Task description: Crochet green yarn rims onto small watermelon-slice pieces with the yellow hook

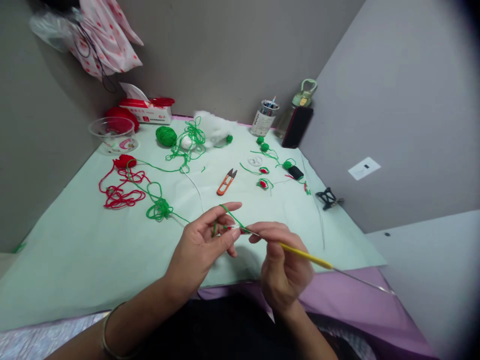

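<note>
Between thumb and fingers, my left hand [204,242] pinches a small crochet piece [234,227] in white, red and green. Green yarn [233,216] runs over its raised index finger down to the piece. My right hand [285,260] grips a crochet hook [305,255] by its yellow handle; the metal tip meets the piece at its right edge. From the left hand a green strand leads back to a loose green tangle [159,209], and a white strand [194,185] runs up the table. Orange thread snips [226,182] lie just beyond the hands.
Red yarn [123,197] and a green ball [166,136] lie left, near a clear plastic tub [114,137] and tissue box [150,112]. White stuffing [215,127], a pen can [264,119], a bottle [287,122] and a phone [298,127] stand behind. Small crocheted pieces [263,184] and a black clip [328,198] lie right.
</note>
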{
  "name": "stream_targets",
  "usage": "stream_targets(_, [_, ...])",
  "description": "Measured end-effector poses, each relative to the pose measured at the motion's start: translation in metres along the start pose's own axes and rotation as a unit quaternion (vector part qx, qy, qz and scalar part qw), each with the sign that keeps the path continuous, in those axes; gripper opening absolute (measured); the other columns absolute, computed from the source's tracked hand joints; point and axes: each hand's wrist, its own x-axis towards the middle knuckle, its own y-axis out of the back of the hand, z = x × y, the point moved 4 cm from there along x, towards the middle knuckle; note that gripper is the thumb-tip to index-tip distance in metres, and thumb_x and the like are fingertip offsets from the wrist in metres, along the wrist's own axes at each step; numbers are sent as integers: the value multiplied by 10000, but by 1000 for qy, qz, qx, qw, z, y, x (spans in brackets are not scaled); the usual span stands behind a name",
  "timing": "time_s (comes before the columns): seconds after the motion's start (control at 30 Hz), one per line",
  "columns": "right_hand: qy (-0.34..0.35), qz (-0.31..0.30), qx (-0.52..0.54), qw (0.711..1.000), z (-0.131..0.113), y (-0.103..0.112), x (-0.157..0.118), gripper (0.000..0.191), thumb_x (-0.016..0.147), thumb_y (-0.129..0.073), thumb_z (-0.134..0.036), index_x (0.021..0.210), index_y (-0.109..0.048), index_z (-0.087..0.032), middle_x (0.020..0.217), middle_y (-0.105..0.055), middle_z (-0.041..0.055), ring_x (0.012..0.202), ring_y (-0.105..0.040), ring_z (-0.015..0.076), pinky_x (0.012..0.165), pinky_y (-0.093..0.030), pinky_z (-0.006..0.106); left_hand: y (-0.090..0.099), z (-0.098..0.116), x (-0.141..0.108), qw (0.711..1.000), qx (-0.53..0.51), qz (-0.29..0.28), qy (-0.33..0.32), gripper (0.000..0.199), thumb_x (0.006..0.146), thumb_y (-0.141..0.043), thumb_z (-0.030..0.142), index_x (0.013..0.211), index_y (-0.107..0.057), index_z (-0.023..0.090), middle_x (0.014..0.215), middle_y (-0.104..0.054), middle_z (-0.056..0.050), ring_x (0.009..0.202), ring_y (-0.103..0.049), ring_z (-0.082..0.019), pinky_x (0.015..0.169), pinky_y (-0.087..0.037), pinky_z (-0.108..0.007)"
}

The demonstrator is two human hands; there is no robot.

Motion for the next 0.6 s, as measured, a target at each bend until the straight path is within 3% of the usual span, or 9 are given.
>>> stream_targets(0.13, [-51,16,59,997,4,1,2,251,1061,-486,-135,1085,-718,-227,996,-758,41,813,-672,163,708,-552,339,1,1,0,1000,-8,-9,5,346,867,-841,282,1208,-790,305,865,-641,54,613,-653,-50,662,-535,-188])
stream_targets(0.3, [-103,-9,103,989,10,2,5,234,1070,-498,-165,1055,-720,-236,977,-750,21,770,-658,141,715,-541,317,3,1,-3,1000,10,-10,0,269,902,-806,290,1171,-809,301,854,-648,50,616,-668,-47,700,-521,-184])
stream_targets(0.43, [-67,-21,67,995,6,4,6,242,1059,-486,-135,1076,-709,-229,977,-749,32,794,-667,155,716,-550,324,2,2,-2,1000,15,-6,-3,282,883,-821,277,1163,-811,305,838,-649,51,615,-659,-52,664,-531,-177])
stream_targets(0.6, [30,-74,-74,994,-4,3,2,248,1033,-482,-102,1116,-692,-207,996,-750,70,927,-713,200,773,-591,356,1,6,-2,998,41,29,-32,317,847,-834,197,1144,-815,304,802,-633,52,651,-633,-64,611,-541,-147])
